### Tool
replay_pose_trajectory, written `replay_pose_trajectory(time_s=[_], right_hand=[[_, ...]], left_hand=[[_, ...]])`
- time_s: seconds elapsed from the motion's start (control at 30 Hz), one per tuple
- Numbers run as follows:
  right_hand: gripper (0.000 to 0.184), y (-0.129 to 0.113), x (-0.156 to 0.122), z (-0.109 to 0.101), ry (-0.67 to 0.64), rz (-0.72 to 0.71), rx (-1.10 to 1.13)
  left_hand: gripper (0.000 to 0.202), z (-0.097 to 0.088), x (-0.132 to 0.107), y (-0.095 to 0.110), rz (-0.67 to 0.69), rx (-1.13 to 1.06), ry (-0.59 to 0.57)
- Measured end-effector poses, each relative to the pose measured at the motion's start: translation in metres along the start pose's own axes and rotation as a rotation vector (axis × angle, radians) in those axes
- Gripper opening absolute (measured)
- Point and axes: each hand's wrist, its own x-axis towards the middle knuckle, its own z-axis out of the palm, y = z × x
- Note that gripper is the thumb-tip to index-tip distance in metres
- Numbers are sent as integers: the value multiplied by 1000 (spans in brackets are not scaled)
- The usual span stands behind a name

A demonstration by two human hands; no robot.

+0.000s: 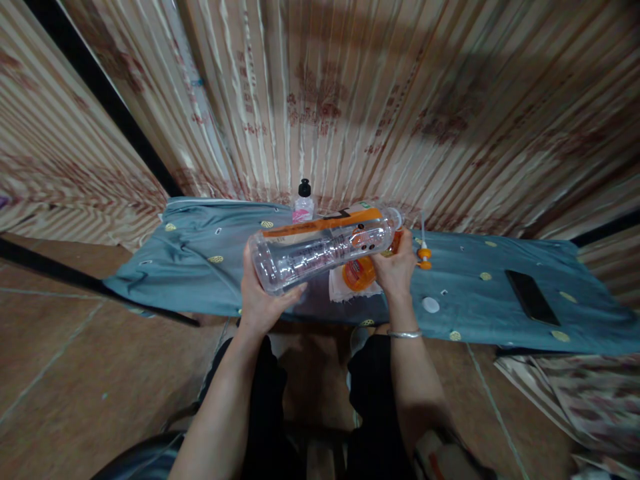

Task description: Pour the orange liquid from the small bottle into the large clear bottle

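My left hand (260, 293) is closed around the base end of a large clear plastic bottle (300, 257) with an orange label. The bottle lies tilted nearly on its side, its mouth end to the right and a little higher in view. Near that end my right hand (397, 263) is closed on a translucent orange bottle (359, 273), partly hidden behind the clear one. Whether the two mouths touch, I cannot tell. Under the orange bottle is a white cloth (343, 288). Right of my right hand lies an orange pump head (424, 258) with a pale tube.
On a long surface covered with blue-green patterned cloth (195, 267) lie a white cap (430, 305) and a black phone (531, 297). A small bottle with a black cap (303, 200) stands behind. Striped curtains (350, 100) hang at the back, with dark poles (110, 107) beside.
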Motion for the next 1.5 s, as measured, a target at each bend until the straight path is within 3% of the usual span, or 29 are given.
replay_pose_trajectory(time_s=[0.67, 1.5], right_hand=[[54, -2, 1, -1, -5, 3, 7], [64, -1, 1, 0, -4, -1, 4]], left_hand=[[117, 0, 0, 1, -23, -55, -22], [115, 2, 2, 4, 37, -15, -18]])
